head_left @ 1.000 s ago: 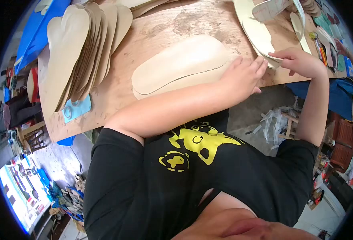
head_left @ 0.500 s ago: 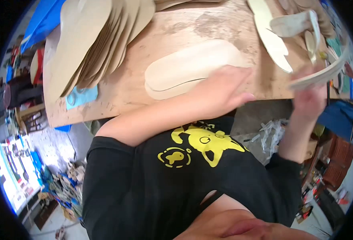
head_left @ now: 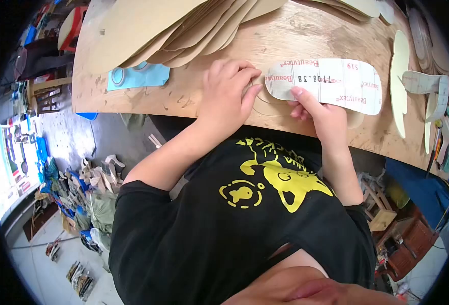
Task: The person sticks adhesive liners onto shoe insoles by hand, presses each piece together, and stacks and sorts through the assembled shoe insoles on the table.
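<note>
right hand (head_left: 322, 114) clamped printed insole (head_left: 331, 84) | left hand (head_left: 227, 91) at insole's left, grip couldn't be told | pale sole (head_left: 356, 121) partly beneath insole | judged midway; beige stack (head_left: 148, 28) beyond insole remained

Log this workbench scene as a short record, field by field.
Surface: wooden table
Right hand: grips white printed insole piece marked "Beautytex", thumb on top
Left hand: fingertips near that piece's left end; grip unclear
Below printed piece: beige insole piece, partly covered
Back left: overlapping beige insole stack
Near left edge: blue sheet
</note>
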### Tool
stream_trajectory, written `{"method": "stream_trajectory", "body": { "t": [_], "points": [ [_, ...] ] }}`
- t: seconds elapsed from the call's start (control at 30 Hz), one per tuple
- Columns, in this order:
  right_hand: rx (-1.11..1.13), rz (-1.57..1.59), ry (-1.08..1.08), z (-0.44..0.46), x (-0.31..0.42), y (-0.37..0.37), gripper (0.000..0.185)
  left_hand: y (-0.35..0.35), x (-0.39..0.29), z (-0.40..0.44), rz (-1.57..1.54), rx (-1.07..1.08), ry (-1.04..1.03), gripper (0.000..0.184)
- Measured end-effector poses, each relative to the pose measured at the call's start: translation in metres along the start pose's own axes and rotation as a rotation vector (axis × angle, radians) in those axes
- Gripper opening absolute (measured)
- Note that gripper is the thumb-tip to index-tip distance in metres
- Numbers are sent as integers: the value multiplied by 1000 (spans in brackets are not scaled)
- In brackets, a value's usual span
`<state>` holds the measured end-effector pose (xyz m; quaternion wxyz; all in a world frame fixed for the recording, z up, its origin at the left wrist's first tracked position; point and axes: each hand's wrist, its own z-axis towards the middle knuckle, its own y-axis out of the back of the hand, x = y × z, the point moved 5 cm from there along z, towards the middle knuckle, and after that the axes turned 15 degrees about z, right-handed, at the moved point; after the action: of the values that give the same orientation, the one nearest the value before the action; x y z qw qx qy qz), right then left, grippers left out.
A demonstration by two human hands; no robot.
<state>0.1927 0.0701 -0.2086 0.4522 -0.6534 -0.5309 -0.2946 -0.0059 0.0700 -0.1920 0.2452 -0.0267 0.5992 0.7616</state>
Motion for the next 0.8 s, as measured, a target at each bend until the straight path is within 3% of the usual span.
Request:
{"method": "stream_trajectory", "body": {
  "t": [0.57,0.67,0.73,0.8],
  "points": [
    [-44,-110,-108,-1,-1,-16,26,1,8,1,-78,87,5,34],
    [-51,-57,-103,-2,-4,-18,27,8,0,11,-210,42,-14,46],
    [-54,-13,-65,-2,-5,-19,23,5,-6,19,-194,153,-61,57],
    [13,-182,-13,2,-8,-10,25,2,-13,28,-111,197,-180,70]
  ]
}}
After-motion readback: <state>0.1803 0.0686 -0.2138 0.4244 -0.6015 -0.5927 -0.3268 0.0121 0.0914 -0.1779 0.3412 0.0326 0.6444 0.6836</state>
